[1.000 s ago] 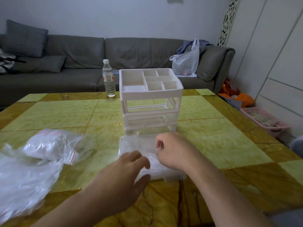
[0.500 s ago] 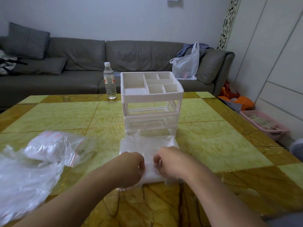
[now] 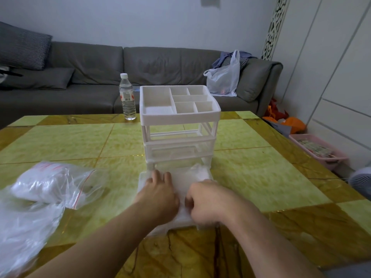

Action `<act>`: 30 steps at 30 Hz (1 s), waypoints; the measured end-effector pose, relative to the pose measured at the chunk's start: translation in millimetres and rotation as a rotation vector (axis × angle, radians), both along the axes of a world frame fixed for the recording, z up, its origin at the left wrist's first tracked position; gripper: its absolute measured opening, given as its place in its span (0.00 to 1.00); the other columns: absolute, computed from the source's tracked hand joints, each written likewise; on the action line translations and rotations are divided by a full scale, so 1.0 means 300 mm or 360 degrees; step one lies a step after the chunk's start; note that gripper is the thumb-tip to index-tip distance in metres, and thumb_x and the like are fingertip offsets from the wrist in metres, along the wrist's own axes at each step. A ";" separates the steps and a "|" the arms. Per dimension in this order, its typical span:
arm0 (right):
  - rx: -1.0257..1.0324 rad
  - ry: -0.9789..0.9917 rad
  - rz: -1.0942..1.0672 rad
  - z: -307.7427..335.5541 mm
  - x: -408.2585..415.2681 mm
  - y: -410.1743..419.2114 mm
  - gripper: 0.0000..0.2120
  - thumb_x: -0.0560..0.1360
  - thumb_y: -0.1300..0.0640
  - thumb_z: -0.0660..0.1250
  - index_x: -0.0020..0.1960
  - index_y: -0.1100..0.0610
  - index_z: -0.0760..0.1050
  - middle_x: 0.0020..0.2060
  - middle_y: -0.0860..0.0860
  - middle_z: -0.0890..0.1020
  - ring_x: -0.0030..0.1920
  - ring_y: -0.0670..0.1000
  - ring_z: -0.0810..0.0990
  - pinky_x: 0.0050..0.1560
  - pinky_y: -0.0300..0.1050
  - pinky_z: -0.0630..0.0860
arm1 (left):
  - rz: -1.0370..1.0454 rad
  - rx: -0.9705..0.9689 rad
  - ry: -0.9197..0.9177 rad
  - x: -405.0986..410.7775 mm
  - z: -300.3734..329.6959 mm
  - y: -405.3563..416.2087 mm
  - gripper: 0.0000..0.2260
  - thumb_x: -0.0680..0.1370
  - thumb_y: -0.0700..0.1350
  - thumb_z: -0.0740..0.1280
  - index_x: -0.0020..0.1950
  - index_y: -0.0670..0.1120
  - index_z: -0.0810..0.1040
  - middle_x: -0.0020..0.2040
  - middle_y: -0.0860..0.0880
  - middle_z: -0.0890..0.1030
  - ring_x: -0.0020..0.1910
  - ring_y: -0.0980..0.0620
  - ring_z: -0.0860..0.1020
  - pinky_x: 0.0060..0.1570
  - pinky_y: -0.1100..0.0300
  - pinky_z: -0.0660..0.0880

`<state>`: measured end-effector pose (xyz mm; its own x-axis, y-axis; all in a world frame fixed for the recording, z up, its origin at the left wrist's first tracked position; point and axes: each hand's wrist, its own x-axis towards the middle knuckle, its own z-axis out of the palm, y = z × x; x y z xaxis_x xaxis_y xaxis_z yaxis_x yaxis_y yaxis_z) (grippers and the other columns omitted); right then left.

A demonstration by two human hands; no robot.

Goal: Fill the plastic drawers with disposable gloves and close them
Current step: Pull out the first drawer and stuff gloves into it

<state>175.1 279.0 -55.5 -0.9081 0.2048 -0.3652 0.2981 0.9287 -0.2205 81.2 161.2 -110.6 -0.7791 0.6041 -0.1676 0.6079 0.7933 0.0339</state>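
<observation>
A white plastic drawer unit (image 3: pixel 179 117) stands mid-table with a divided tray on top. Its bottom drawer (image 3: pixel 141 178) is pulled out toward me and holds a heap of clear disposable gloves (image 3: pixel 197 171). My left hand (image 3: pixel 160 194) lies on the gloves with its fingers stretched forward, pressing them down. My right hand (image 3: pixel 206 199) is beside it at the drawer's front, fingers curled into the gloves. The middle drawer (image 3: pixel 180 149) is pushed in. The top slot looks see-through and hollow.
A zip bag of gloves (image 3: pixel 53 180) and loose clear plastic (image 3: pixel 20 227) lie at my left on the yellow-green table (image 3: pixel 261 177). A water bottle (image 3: pixel 127 97) stands at the far edge. Behind it is a grey sofa (image 3: pixel 90 73); a pink basket (image 3: pixel 319 151) sits on the floor at right.
My left hand has slid forward and flattened over the gloves. My right hand has stayed curled at the drawer's front. The view has tilted up slightly.
</observation>
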 end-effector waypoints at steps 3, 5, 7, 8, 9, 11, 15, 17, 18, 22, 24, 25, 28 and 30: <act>-0.0105 0.0306 -0.0141 0.005 -0.023 0.006 0.10 0.71 0.59 0.62 0.36 0.59 0.79 0.40 0.56 0.77 0.42 0.55 0.78 0.38 0.43 0.76 | -0.0159 -0.0193 0.0074 -0.011 -0.035 0.011 0.23 0.83 0.50 0.54 0.73 0.39 0.68 0.67 0.38 0.64 0.66 0.34 0.64 0.65 0.44 0.69; -0.0151 0.0491 -0.0189 -0.023 -0.055 -0.006 0.12 0.74 0.59 0.59 0.44 0.60 0.81 0.50 0.55 0.77 0.54 0.55 0.76 0.54 0.49 0.78 | -0.0212 -0.0212 0.0068 -0.009 -0.033 0.018 0.24 0.83 0.50 0.56 0.77 0.41 0.64 0.67 0.38 0.63 0.66 0.33 0.62 0.67 0.43 0.67; -0.0160 0.0449 -0.0212 -0.061 -0.082 -0.021 0.16 0.78 0.58 0.59 0.62 0.59 0.78 0.63 0.55 0.74 0.66 0.57 0.72 0.68 0.53 0.74 | -0.0277 -0.0239 0.0107 -0.005 -0.030 0.023 0.26 0.83 0.53 0.58 0.79 0.43 0.62 0.69 0.38 0.62 0.68 0.33 0.61 0.69 0.42 0.67; -0.0156 0.0379 -0.0240 -0.087 -0.092 -0.026 0.20 0.78 0.58 0.61 0.69 0.59 0.74 0.68 0.56 0.71 0.71 0.58 0.68 0.73 0.54 0.71 | -0.0264 -0.0224 0.0091 -0.003 -0.032 0.023 0.27 0.83 0.54 0.59 0.79 0.43 0.62 0.70 0.38 0.62 0.69 0.33 0.61 0.70 0.43 0.67; -0.0164 0.0321 -0.0286 -0.103 -0.097 -0.030 0.24 0.78 0.58 0.63 0.74 0.60 0.70 0.72 0.56 0.68 0.74 0.59 0.65 0.75 0.54 0.68 | -0.0221 -0.0187 0.0071 -0.003 -0.037 0.025 0.28 0.83 0.56 0.60 0.79 0.42 0.64 0.70 0.38 0.62 0.68 0.34 0.62 0.70 0.43 0.66; -0.0213 0.0274 -0.0426 -0.133 -0.108 -0.027 0.34 0.78 0.55 0.68 0.80 0.61 0.61 0.77 0.58 0.61 0.78 0.60 0.60 0.76 0.54 0.65 | -0.0074 -0.0026 -0.0052 -0.017 -0.059 0.029 0.26 0.83 0.56 0.60 0.76 0.42 0.68 0.69 0.37 0.62 0.68 0.34 0.62 0.71 0.44 0.65; -0.0223 0.0294 -0.0541 -0.155 -0.124 -0.007 0.39 0.79 0.54 0.70 0.82 0.63 0.54 0.78 0.59 0.58 0.79 0.61 0.59 0.77 0.53 0.63 | 0.0380 0.0521 -0.0387 -0.021 -0.065 0.045 0.31 0.80 0.54 0.61 0.75 0.37 0.57 0.69 0.39 0.62 0.72 0.37 0.61 0.75 0.48 0.60; -0.0194 0.0329 -0.0535 -0.166 -0.121 -0.007 0.35 0.80 0.55 0.68 0.81 0.63 0.56 0.78 0.59 0.60 0.79 0.61 0.60 0.77 0.52 0.64 | 0.0448 0.0598 -0.0440 -0.015 -0.051 0.048 0.30 0.80 0.52 0.62 0.75 0.37 0.56 0.70 0.39 0.62 0.73 0.38 0.60 0.75 0.49 0.59; -0.0170 0.0367 -0.0524 -0.177 -0.120 -0.003 0.32 0.80 0.55 0.67 0.79 0.63 0.60 0.77 0.59 0.62 0.78 0.61 0.62 0.76 0.52 0.65 | 0.0457 0.0598 -0.0471 -0.013 -0.038 0.044 0.31 0.80 0.51 0.62 0.76 0.37 0.56 0.72 0.39 0.62 0.74 0.37 0.60 0.75 0.49 0.60; -0.0088 0.0622 -0.0482 -0.174 -0.109 -0.001 0.18 0.76 0.59 0.68 0.66 0.59 0.78 0.66 0.56 0.78 0.68 0.58 0.77 0.64 0.48 0.76 | 0.0423 0.0540 -0.0536 -0.008 0.041 0.018 0.32 0.81 0.51 0.63 0.79 0.37 0.57 0.76 0.37 0.61 0.75 0.35 0.63 0.73 0.47 0.64; -0.0042 0.0706 -0.0541 -0.147 -0.100 -0.003 0.14 0.78 0.59 0.67 0.63 0.56 0.81 0.61 0.55 0.83 0.62 0.57 0.82 0.58 0.46 0.78 | 0.0328 0.0619 -0.0370 0.015 0.100 -0.018 0.26 0.82 0.48 0.62 0.77 0.39 0.62 0.75 0.40 0.65 0.72 0.37 0.68 0.68 0.48 0.69; -0.0039 0.0786 -0.0577 -0.135 -0.097 -0.007 0.13 0.79 0.60 0.67 0.61 0.56 0.83 0.58 0.55 0.84 0.60 0.57 0.83 0.55 0.46 0.78 | 0.0261 0.0724 -0.0245 0.025 0.129 -0.051 0.21 0.82 0.46 0.62 0.74 0.42 0.67 0.73 0.43 0.68 0.69 0.40 0.71 0.65 0.49 0.71; -0.0136 0.0965 -0.0707 -0.113 -0.074 0.005 0.13 0.76 0.64 0.67 0.54 0.54 0.87 0.51 0.56 0.88 0.53 0.59 0.85 0.51 0.45 0.77 | 0.0078 0.1122 -0.0052 0.057 0.187 -0.169 0.13 0.81 0.43 0.63 0.65 0.49 0.76 0.63 0.53 0.73 0.60 0.53 0.75 0.57 0.60 0.73; -0.0225 0.0992 -0.0762 -0.106 -0.070 0.007 0.13 0.74 0.66 0.68 0.48 0.52 0.87 0.47 0.55 0.88 0.45 0.58 0.82 0.47 0.44 0.72 | 0.0106 0.1303 -0.0042 0.066 0.207 -0.284 0.09 0.80 0.43 0.65 0.57 0.53 0.79 0.56 0.58 0.76 0.51 0.60 0.77 0.49 0.67 0.72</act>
<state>154.0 281.2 -87.4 -0.7787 0.6140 0.1293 0.4405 0.6817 -0.5841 100.9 75.9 -48.4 -0.8197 0.4954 0.2876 0.5512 0.5456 0.6312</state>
